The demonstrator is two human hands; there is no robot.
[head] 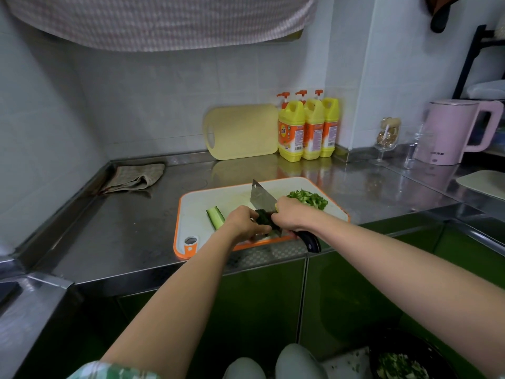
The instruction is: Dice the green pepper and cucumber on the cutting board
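1. Head view: the diced green pepper pile [308, 198] lies at the far right of the cutting board [191, 209], so that part looks done.
2. The right hand [291, 214] grips the cleaver [262, 199], and the left hand [246, 224] pins a cucumber piece [264, 216] mid-board. A cucumber strip [216, 216] waits uncut on the left.

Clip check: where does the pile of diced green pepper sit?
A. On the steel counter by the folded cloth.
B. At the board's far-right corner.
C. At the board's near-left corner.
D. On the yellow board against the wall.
B: the diced green pepper lies heaped on the cutting board at its far-right corner, just beyond the right hand.
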